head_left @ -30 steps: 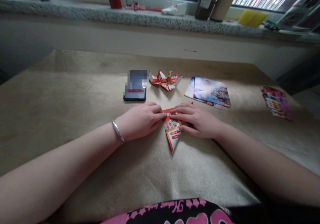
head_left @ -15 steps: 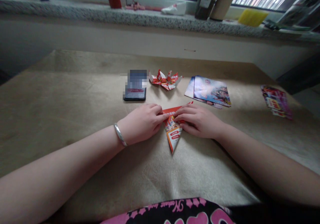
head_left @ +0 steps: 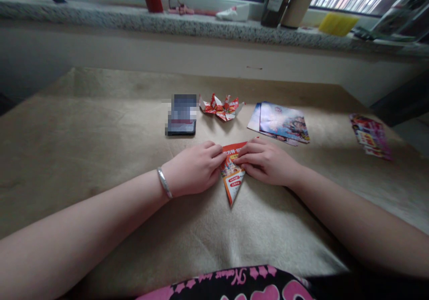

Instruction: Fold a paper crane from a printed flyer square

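Note:
A folded paper [head_left: 233, 179], printed red, orange and white, lies on the table with its narrow point toward me. My left hand [head_left: 197, 166] grips its left edge, fingers pressed together near the upper left corner. On the other side, my right hand [head_left: 266, 161] has its fingers closed on the upper right part of the paper and hides some of it. Just beyond the hands stands a red-and-white folded paper figure [head_left: 223, 107] with pointed tips. A silver bracelet [head_left: 164, 183] circles my left wrist.
Left of the paper figure lies a phone [head_left: 182, 125]. Blue printed sheets [head_left: 283, 121] are stacked to its right, and pink-red printed papers [head_left: 370, 137] lie near the right edge of the gold table [head_left: 100, 148]. A stone windowsill [head_left: 201, 25] behind holds bottles and small items.
My left hand has shifted slightly down along the paper's left edge, uncovering more of the red top strip. My right hand stays nearly in place.

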A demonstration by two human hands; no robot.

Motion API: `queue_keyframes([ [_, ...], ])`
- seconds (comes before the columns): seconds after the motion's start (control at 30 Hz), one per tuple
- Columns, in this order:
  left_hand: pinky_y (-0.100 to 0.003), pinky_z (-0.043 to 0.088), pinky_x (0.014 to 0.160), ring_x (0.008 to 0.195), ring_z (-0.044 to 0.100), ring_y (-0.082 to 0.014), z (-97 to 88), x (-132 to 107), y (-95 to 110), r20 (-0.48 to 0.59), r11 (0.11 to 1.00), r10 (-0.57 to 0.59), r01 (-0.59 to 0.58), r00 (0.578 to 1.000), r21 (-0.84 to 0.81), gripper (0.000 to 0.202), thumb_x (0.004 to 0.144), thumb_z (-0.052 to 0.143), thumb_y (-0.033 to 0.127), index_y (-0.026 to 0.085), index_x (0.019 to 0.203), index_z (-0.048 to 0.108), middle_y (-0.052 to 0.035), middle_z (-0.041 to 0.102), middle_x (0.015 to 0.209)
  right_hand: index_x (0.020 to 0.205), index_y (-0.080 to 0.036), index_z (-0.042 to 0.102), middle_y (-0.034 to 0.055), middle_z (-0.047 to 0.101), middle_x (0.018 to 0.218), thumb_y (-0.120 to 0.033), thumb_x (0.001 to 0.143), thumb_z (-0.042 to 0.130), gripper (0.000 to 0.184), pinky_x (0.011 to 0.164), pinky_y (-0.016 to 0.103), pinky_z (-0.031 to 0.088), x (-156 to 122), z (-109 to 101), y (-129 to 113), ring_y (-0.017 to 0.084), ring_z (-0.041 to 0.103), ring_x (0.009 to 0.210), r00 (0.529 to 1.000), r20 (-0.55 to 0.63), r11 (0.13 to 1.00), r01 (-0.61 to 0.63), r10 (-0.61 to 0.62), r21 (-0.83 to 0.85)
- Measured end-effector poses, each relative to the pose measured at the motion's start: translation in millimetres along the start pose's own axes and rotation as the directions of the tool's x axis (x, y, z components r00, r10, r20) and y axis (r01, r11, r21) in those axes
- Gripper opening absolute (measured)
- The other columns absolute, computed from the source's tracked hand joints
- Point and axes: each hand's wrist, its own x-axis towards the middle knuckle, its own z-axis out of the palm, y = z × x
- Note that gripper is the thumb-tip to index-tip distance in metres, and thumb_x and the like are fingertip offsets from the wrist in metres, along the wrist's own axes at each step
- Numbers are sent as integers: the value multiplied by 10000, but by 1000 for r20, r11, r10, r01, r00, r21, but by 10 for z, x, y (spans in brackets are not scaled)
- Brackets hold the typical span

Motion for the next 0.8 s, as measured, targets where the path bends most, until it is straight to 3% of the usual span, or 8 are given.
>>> queue_keyframes([
  [0.2,-347,477,855,919,539,-216,-33,5,8,77,1000,-20,21,997,-13,343,900,437,300,115,1157,568,-114,594,1011,961,-194,682,74,694,928,-214,886,487,210,791,361,467,-5,-14,-8,191,606,845,1000,21,999,-2,3,-51],
  [0.6,-395,456,844,902,533,-241,-17,1,75,38,992,-39,34,998,122,348,889,445,343,172,1167,568,-118,578,1003,920,-184,685,79,684,894,-195,885,458,230,762,346,473,13,-49,-66,197,580,820,999,48,993,-7,13,-115],
  [0.8,-387,442,896,965,511,-234,0,-30,45,45,997,-28,25,999,67,392,899,436,326,207,1264,511,-110,546,1070,818,-172,657,82,668,847,-177,848,469,190,733,333,475,2,-62,-46,201,577,818,997,71,993,-24,32,-114],
])
